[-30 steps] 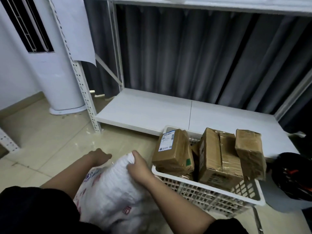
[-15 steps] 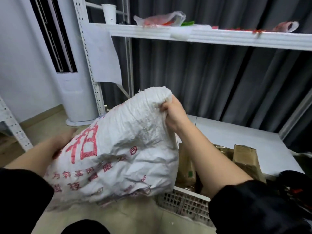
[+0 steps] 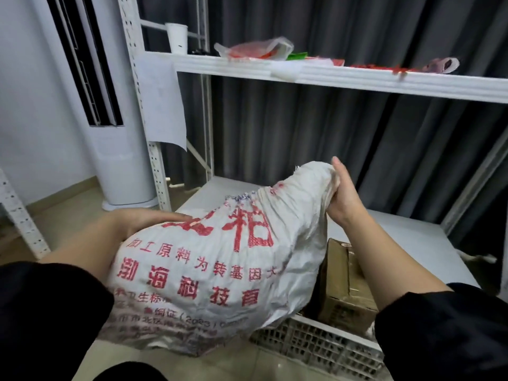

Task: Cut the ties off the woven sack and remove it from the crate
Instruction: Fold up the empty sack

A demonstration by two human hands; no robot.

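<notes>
A full white woven sack with red printed characters hangs in the air in front of me, over the left end of the white lattice crate. My right hand grips its bunched top corner at the upper right. My left hand presses flat against the sack's upper left side, fingers partly behind it. The crate sits on the floor at the lower right, mostly hidden by the sack and my right arm. A brown cardboard box stands in it. No ties are visible on the sack.
A white metal shelving rack stands ahead, its upper shelf holding a white cup and plastic bags. The low shelf board lies behind the crate. Dark curtains hang behind. A white standing air conditioner is at left on the beige tiled floor.
The sack went from lying low on the floor beside the crate to being lifted up in front of me. My right hand moved right with the top corner and the camera tilted upward.
</notes>
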